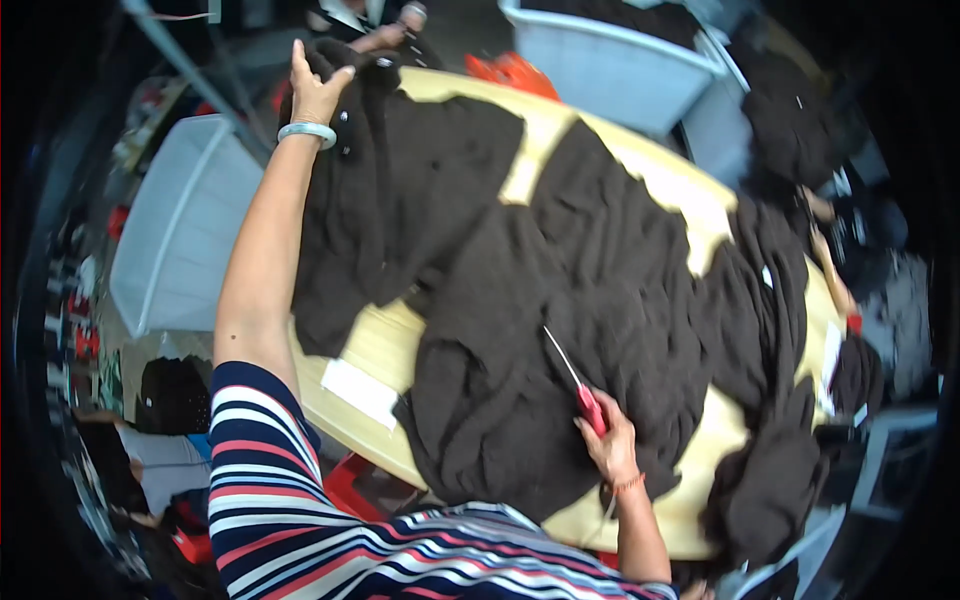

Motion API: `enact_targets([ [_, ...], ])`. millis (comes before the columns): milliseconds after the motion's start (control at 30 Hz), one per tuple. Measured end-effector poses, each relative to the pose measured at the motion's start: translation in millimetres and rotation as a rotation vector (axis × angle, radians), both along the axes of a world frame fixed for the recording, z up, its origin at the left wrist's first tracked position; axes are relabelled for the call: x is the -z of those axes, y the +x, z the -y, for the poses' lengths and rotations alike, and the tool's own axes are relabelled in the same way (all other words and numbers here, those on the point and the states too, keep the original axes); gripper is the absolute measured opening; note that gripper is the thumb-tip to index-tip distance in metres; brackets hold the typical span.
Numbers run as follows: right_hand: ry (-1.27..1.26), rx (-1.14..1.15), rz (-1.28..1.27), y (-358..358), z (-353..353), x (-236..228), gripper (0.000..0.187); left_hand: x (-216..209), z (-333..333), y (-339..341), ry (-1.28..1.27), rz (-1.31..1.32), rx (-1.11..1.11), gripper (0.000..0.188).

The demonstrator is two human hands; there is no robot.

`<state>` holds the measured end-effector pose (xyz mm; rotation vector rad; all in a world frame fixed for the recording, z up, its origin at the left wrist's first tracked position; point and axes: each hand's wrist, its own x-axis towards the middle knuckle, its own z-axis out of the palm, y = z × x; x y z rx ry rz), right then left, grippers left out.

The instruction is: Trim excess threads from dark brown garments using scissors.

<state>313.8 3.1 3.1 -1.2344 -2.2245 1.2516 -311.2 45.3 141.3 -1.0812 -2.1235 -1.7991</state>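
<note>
Dark brown knit garments (600, 260) lie loosely spread over a pale yellow table (370, 345). At the far left of the table, my left hand (318, 95) is stretched out with thumb and forefinger apart, against a dark buttoned garment (350, 190); its other fingers are partly hidden by the cloth. My right hand (612, 440) is closed around the red handle of a thin, pointed metal tool (590, 408), held low over the middle garment. The shaft slants up and to the left, its end close to the cloth. What kind of tip it has is too small to tell.
A white paper (360, 393) lies by the table's near left edge. Pale plastic bins stand to the left (175, 225) and at the back (610, 65). Another person's arm (832, 270) reaches in from the right, and a person's hands (390, 35) show beyond the table.
</note>
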Motion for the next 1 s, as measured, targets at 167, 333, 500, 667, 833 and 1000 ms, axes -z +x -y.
enact_targets([
  [167, -0.014, -0.059, 0.066, 7, 11, -5, 0.035, 106, -1, 158, -0.427, -0.042, 0.502, 0.082],
  [333, 0.056, -0.034, 0.051, 9, 9, 11, 0.025, 111, 70, 301, -0.698, 0.162, 0.812, 0.046],
  [500, -0.021, 0.122, -0.151, 57, 14, -15, 0.021, 111, 103, 392, -0.595, 0.143, 0.734, 0.04],
  [667, 0.114, 0.35, -0.116, 159, 18, -26, 0.022, 99, 81, 512, -0.571, -0.342, 0.866, 0.085],
  [833, 0.017, 0.441, -0.005, 241, 31, -36, 0.017, 150, 21, 546, -0.595, -0.523, 0.75, 0.056],
  [1000, 0.042, 0.514, -0.051, 288, 54, -19, 0.016, 87, 22, 509, -0.36, -0.437, 0.673, 0.04],
])
